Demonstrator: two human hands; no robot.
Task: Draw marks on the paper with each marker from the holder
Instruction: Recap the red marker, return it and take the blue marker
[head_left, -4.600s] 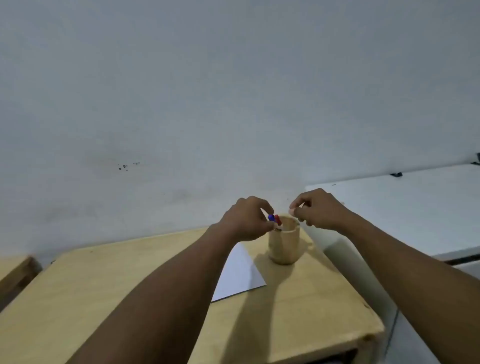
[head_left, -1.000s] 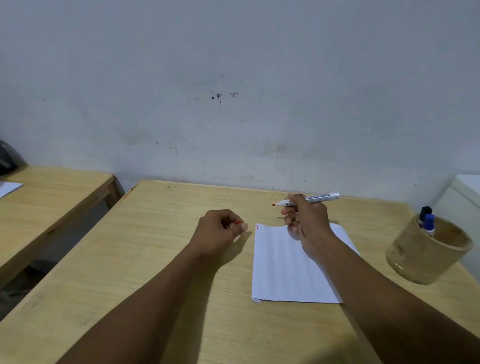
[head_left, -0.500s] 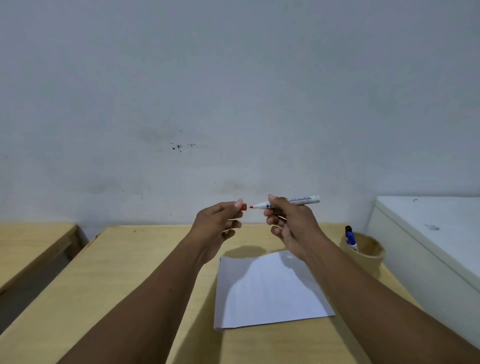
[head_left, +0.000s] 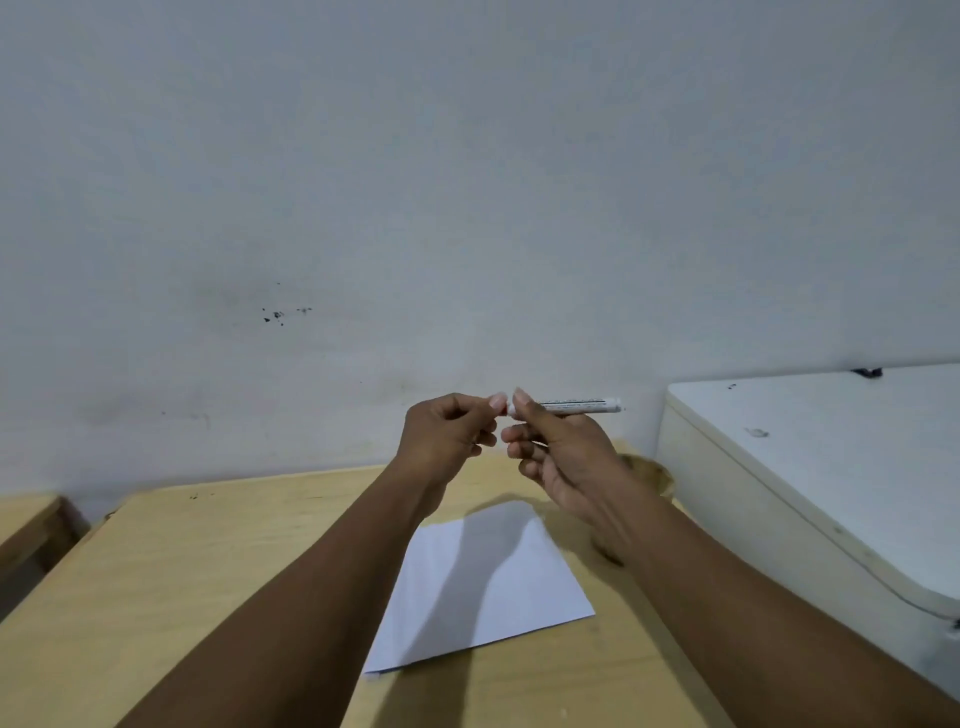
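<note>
Both hands are raised above the wooden table (head_left: 197, 566), in front of the wall. My right hand (head_left: 558, 447) grips a white marker (head_left: 576, 405), held level with its tail pointing right. My left hand (head_left: 449, 434) pinches the marker's red cap at the marker's left end; the cap itself is hidden by the fingertips, which touch the right thumb. A white sheet of paper (head_left: 498, 587) lies on the table below, partly shaded by my arms. Only the rim of the wooden holder (head_left: 652, 475) shows behind my right wrist; its markers are hidden.
A white cabinet top (head_left: 831, 467) stands close on the right, higher than the table. A second wooden table's corner (head_left: 26, 519) shows at the left edge. The plain wall runs close behind the table's far edge.
My hands have come together: the gap between the red cap and the marker's tip has closed. The view tilted up and my right arm now covers most of the holder.
</note>
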